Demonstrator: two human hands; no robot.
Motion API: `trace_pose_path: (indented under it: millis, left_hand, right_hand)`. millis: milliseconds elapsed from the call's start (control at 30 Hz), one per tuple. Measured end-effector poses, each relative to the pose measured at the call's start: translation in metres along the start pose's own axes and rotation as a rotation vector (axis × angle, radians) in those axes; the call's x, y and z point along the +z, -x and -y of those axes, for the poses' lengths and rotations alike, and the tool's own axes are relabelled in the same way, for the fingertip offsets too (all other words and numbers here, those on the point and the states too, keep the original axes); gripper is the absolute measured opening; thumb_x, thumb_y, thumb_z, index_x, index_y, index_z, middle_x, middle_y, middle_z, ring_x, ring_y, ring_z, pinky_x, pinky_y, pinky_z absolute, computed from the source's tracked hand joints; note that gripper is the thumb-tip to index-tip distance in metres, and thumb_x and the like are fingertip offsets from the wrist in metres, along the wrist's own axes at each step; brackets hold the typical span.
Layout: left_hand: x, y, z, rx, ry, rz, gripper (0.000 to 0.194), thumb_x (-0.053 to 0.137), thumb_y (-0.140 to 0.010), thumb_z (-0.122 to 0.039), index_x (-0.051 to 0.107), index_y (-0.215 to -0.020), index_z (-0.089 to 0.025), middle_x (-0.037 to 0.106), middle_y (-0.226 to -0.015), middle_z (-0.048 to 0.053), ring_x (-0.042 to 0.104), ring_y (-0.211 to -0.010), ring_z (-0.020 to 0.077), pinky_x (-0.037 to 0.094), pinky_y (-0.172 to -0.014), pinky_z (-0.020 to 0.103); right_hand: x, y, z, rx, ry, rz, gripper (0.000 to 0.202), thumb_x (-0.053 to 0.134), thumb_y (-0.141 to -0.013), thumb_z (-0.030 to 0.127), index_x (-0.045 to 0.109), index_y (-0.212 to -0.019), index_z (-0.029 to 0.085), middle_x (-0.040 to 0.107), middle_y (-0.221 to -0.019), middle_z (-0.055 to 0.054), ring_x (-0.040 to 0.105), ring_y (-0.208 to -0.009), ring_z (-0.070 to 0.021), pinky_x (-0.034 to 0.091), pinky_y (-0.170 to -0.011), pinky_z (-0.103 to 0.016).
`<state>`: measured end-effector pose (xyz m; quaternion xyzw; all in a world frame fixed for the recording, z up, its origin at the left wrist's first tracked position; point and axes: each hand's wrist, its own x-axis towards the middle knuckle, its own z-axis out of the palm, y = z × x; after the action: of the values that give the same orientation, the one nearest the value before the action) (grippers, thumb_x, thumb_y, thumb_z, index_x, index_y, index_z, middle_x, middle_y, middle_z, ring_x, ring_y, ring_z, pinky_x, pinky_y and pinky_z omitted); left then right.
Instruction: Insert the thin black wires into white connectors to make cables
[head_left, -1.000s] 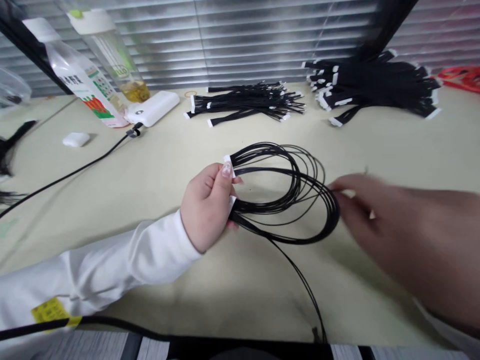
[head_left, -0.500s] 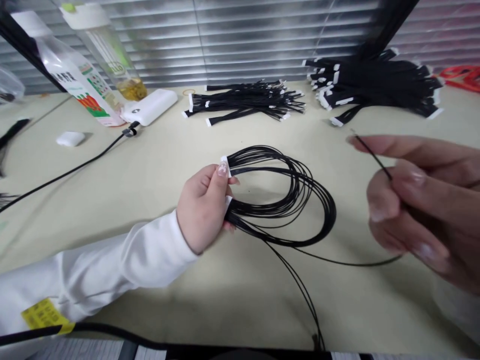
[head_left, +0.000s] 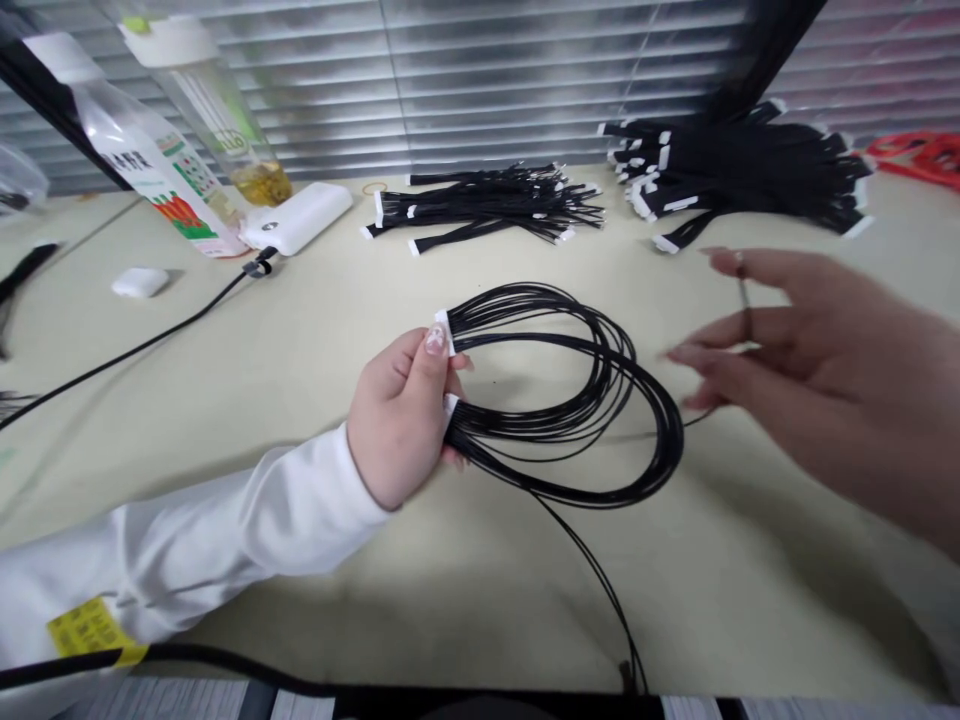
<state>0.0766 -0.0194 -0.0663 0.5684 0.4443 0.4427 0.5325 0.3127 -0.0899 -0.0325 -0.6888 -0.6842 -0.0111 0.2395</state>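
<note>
My left hand [head_left: 401, 415] pinches two white connectors, the upper one [head_left: 444, 330] under the thumb and the lower one [head_left: 450, 410] beside the fingers. Black wires [head_left: 664, 430] run from both connectors and loop out to the right. Two or so loose wires [head_left: 592, 560] trail down toward the table's front edge. To the right of the loops, my right hand [head_left: 780, 350] is closed on a single thin black wire [head_left: 745, 300], whose end rises by the index finger. Motion blurs its fingertips somewhat.
Behind the loops lie a small bundle of black cables [head_left: 495, 205] and a bigger pile [head_left: 742, 175]. Red objects [head_left: 919, 155] are at the far right. A bottle [head_left: 150, 150], a drink cup [head_left: 225, 120], a white power bank [head_left: 300, 218] and a white case [head_left: 140, 281] stand or lie left.
My right hand has moved left, closer to the loops, with the wire's end turned more upright. The loops have shifted slightly; my left hand keeps its hold.
</note>
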Motion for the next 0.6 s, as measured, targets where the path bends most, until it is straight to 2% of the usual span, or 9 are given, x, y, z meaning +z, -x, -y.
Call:
trace_pose_path:
  millis: [67, 100, 133, 167, 233, 300, 367, 500, 600]
  left_hand:
    - [0.0, 0.001, 0.0, 0.009, -0.002, -0.006, 0.036, 0.042, -0.086, -0.05, 0.05, -0.07, -0.018, 0.048, -0.045, -0.007, 0.037, -0.02, 0.0049, 0.026, -0.018, 0.016]
    - [0.0, 0.001, 0.0, 0.009, -0.002, -0.012, 0.036, 0.042, -0.087, -0.05, 0.05, -0.07, -0.018, 0.048, -0.046, -0.007, 0.037, -0.02, 0.0049, 0.026, -0.017, 0.016]
    - [0.0, 0.001, 0.0, 0.005, -0.001, -0.021, 0.036, 0.042, -0.087, -0.05, 0.05, -0.07, -0.018, 0.048, -0.046, -0.007, 0.038, -0.02, 0.0048, 0.027, -0.017, 0.016]
    - [0.0, 0.001, 0.0, 0.001, -0.001, -0.029, 0.036, 0.042, -0.087, -0.05, 0.05, -0.07, -0.018, 0.048, -0.046, -0.007, 0.038, -0.02, 0.0048, 0.027, -0.017, 0.016]
    - [0.0, 0.001, -0.001, -0.008, -0.004, -0.036, 0.037, 0.041, -0.087, -0.05, 0.05, -0.071, -0.018, 0.048, -0.046, -0.007, 0.037, -0.02, 0.0048, 0.027, -0.017, 0.016]
    - [0.001, 0.0, -0.001, -0.01, -0.01, -0.029, 0.036, 0.04, -0.088, -0.049, 0.05, -0.071, -0.018, 0.048, -0.045, -0.007, 0.037, -0.02, 0.0047, 0.028, -0.018, 0.016]
    - [0.001, 0.001, -0.001, -0.002, -0.018, -0.02, 0.036, 0.04, -0.088, -0.049, 0.05, -0.071, -0.018, 0.048, -0.045, -0.007, 0.037, -0.021, 0.0047, 0.027, -0.018, 0.015]
    - [0.001, 0.002, -0.001, 0.02, -0.011, -0.003, 0.038, 0.042, -0.086, -0.052, 0.05, -0.071, -0.018, 0.049, -0.046, -0.006, 0.038, -0.021, 0.0047, 0.027, -0.019, 0.015]
    - [0.001, 0.002, 0.0, 0.039, 0.006, 0.014, 0.037, 0.042, -0.086, -0.051, 0.05, -0.072, -0.019, 0.049, -0.046, -0.006, 0.038, -0.022, 0.0046, 0.027, -0.019, 0.015]
  right_hand:
    - [0.004, 0.002, 0.01, -0.106, 0.145, -0.032, 0.065, 0.053, -0.082, 0.037, 0.03, -0.138, 0.013, 0.056, -0.115, -0.019, 0.062, -0.087, -0.0246, 0.051, -0.065, -0.036]
    - [0.005, 0.003, 0.015, -0.166, 0.218, -0.088, 0.068, 0.052, -0.082, 0.038, 0.029, -0.138, 0.007, 0.048, -0.123, -0.024, 0.057, -0.1, -0.0293, 0.05, -0.071, -0.039]
    - [0.006, 0.004, 0.02, -0.225, 0.265, -0.138, 0.067, 0.051, -0.082, 0.039, 0.032, -0.135, 0.002, 0.044, -0.125, -0.027, 0.051, -0.108, -0.0322, 0.048, -0.076, -0.042]
    - [0.005, 0.005, 0.024, -0.273, 0.281, -0.161, 0.059, 0.051, -0.083, 0.038, 0.042, -0.128, 0.001, 0.047, -0.12, -0.027, 0.05, -0.108, -0.0326, 0.047, -0.078, -0.042]
    - [0.004, 0.008, 0.032, -0.322, 0.221, -0.096, 0.03, 0.049, -0.084, 0.033, 0.059, -0.098, 0.009, 0.059, -0.093, -0.017, 0.057, -0.087, -0.0257, 0.047, -0.068, -0.037]
    - [0.003, 0.01, 0.039, -0.329, 0.052, 0.079, 0.019, 0.048, -0.085, 0.027, 0.058, -0.073, 0.017, 0.059, -0.069, -0.006, 0.056, -0.061, -0.0154, 0.043, -0.054, -0.029]
    - [0.004, 0.013, 0.045, -0.323, -0.16, 0.176, 0.017, 0.049, -0.084, 0.023, 0.055, -0.069, 0.018, 0.057, -0.059, 0.0, 0.052, -0.049, -0.0093, 0.039, -0.046, -0.022]
    - [0.009, 0.019, 0.052, -0.313, -0.457, 0.12, 0.015, 0.057, -0.081, 0.024, 0.051, -0.069, 0.017, 0.055, -0.051, 0.005, 0.046, -0.041, -0.0039, 0.035, -0.04, -0.015]
    - [0.011, 0.02, 0.055, -0.295, -0.589, 0.25, 0.015, 0.058, -0.081, 0.023, 0.057, -0.067, 0.019, 0.057, -0.051, 0.006, 0.049, -0.043, -0.0026, 0.036, -0.043, -0.013]
